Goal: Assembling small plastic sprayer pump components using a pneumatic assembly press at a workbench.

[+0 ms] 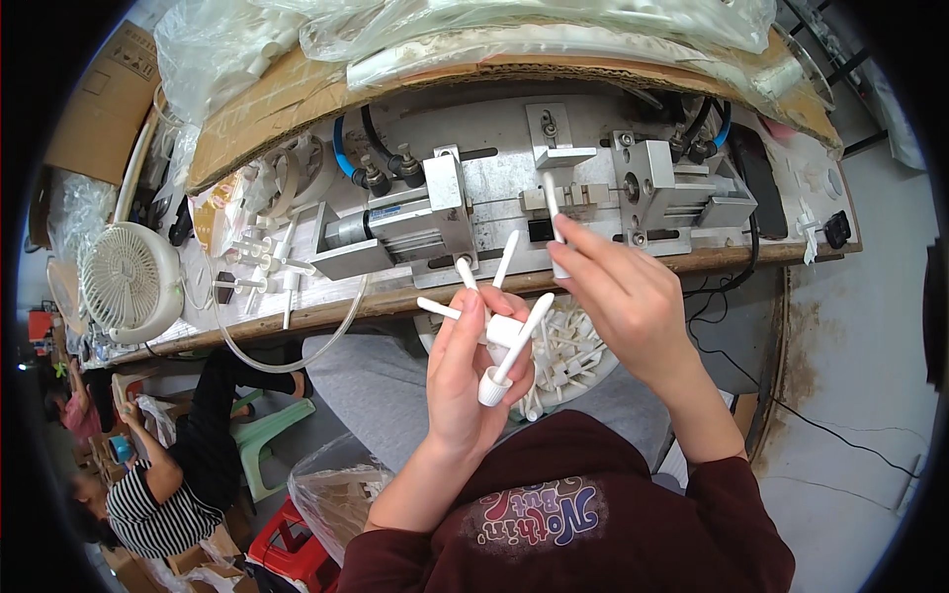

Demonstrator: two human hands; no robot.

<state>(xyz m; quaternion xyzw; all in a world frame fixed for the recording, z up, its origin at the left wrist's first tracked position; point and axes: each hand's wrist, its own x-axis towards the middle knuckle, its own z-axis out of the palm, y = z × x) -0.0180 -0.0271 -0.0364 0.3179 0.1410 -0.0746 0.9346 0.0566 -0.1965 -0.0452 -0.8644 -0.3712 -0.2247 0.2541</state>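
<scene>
My left hand (457, 390) is closed around several white plastic sticks, some with ribbed caps; one capped stick (524, 336) points up and to the right across the fingers. A slim white plastic stick (551, 190) is pinched in my right hand (633, 301). Its upper end reaches the small metal holder (578, 198) at the middle of the bench fixture; whether it touches is unclear. Metal clamp units stand on both sides, one on the left (405, 225) and one on the right (682, 193). Below my hands, a basin of loose white plastic parts (573, 361) sits at my lap, partly hidden.
A white fan (129, 282) and scattered white parts (262, 257) are on the left of the bench. Cardboard (297, 124) and plastic bags (544, 25) lie along the back. A black phone (759, 183) rests at right. Another person (163, 499) sits at lower left near a green stool (267, 445).
</scene>
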